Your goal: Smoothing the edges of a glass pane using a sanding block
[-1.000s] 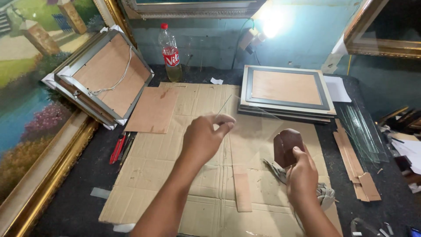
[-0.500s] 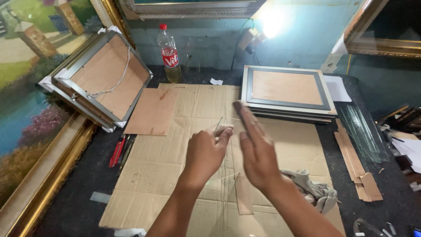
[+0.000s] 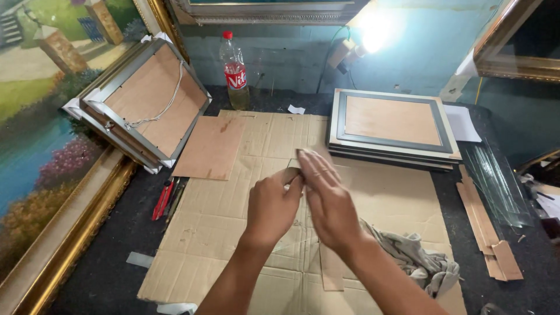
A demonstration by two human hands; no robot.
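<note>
Covering the desk (image 3: 93, 274), flattened cardboard (image 3: 233, 233); stacked frames (image 3: 391, 125) at 1 o'clock. A second ago the right hand (image 3: 329, 204) held a dark block at 4 o'clock. It has since let go and joined the left hand (image 3: 271, 207) at centre, so both now work one piece. Right lies open, fingers straight; left is closed, pinching the glass pane (image 3: 294, 248). The pane is clear, nearly invisible, with faint edges. Grey rag (image 3: 417, 256) at 4 o'clock.

Two hands (image 3: 274, 207), one bottle (image 3: 235, 71)

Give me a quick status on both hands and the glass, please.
Left hand and right hand together on clear glass pane, over cardboard sheet. Grey rag close by right.
</note>
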